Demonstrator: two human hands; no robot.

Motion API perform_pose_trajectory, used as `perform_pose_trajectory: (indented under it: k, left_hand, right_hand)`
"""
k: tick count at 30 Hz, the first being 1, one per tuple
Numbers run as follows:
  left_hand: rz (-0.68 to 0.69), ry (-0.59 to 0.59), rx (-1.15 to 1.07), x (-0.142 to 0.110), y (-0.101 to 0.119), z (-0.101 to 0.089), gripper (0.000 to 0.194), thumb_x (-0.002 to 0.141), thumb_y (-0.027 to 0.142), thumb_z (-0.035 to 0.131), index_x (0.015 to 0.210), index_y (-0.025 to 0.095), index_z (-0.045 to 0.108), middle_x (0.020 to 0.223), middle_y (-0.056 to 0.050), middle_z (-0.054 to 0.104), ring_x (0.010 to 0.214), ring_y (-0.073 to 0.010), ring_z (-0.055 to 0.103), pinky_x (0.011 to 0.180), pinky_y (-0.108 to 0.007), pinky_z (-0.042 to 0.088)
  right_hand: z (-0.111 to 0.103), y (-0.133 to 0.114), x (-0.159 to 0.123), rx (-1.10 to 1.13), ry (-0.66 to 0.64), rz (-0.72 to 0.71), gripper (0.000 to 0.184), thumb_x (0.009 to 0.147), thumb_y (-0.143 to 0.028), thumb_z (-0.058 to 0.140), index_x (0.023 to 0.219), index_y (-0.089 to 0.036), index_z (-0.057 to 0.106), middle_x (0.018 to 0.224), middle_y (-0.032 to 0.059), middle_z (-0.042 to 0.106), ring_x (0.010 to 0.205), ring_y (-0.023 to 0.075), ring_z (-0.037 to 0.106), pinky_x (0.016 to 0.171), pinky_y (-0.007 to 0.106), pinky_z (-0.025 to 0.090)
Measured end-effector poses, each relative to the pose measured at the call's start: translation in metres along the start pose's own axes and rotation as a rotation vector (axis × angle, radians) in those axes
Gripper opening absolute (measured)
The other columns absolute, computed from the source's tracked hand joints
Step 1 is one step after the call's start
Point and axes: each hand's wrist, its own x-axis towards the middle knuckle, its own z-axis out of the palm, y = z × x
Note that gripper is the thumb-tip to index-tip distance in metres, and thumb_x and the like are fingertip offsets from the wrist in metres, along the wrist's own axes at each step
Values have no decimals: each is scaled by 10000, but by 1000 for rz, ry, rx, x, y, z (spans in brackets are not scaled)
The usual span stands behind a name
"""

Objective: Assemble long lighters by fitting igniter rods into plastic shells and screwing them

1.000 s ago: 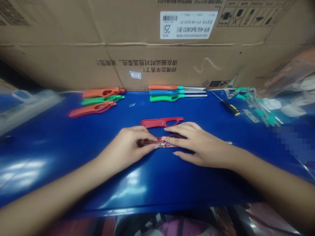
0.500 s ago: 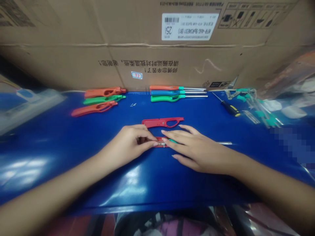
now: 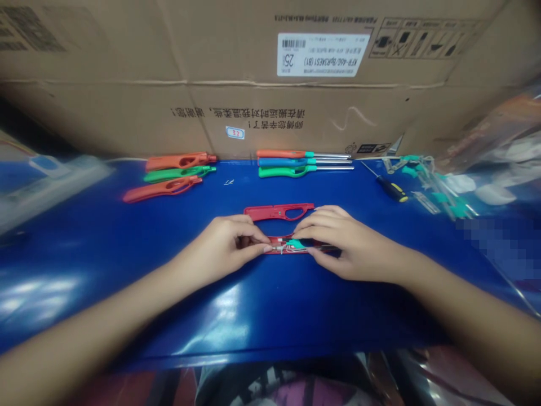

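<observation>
In front of me on the blue table lies an open red lighter casing half (image 3: 275,239) with inner parts in it, among them a teal trigger piece (image 3: 297,244) and thin wires. My left hand (image 3: 232,242) pinches its left end, thumb and fingertips close to a small metal fitting. Around the right end, my right hand (image 3: 353,242) is closed, thumb on the near side and fingers on the far side, hiding that part. Just beyond both hands rests the other red casing half (image 3: 266,213), hollow side up.
Orange and green casings (image 3: 180,172) lie at the back left. Long-tubed lighters (image 3: 283,171) sit at the back middle, against a cardboard box (image 3: 236,62). A screwdriver (image 3: 391,189) and a pile of teal-ended parts (image 3: 439,186) are at right; a blurred clear tray (image 3: 54,186) is at left.
My right hand's outstretched fingers have drawn back to the right and closed around the casing's right end, uncovering the teal piece. My left hand has stayed in place.
</observation>
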Motion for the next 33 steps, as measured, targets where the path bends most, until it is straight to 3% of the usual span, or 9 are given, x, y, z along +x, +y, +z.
perform_pose_trajectory:
  k: [4,11,20,33]
  left_hand:
    - [-27,-6,-11,1,-1,0,114,878,291,726,913,229,814,800,-29,715,681,-132,622,611,-229,461]
    - [-78,-31,-28,0,-3,-1,122,873,331,727,901,253,816,818,-21,716,693,-135,616,618,-239,453]
    - [-99,-36,-67,1,-2,-1,130,858,340,730,880,246,817,798,-25,704,673,-137,600,603,-251,453]
    - [-75,-38,-50,0,-4,-1,125,859,335,732,882,242,813,802,-20,710,662,-122,612,579,-227,455]
  right_hand:
    - [-2,0,0,-16,5,39,64,909,-171,585,944,-206,626,1004,38,669,990,184,590,972,372,370]
    - [-3,2,-2,-6,-52,12,51,901,-152,591,894,-201,597,883,2,639,855,154,559,903,345,351]
    - [-7,1,-4,-16,-80,-6,51,910,-188,594,863,-206,599,848,-8,641,807,150,547,906,352,337]
    - [-9,5,-4,65,-105,116,77,903,-157,601,888,-219,644,938,1,655,925,164,578,860,335,363]
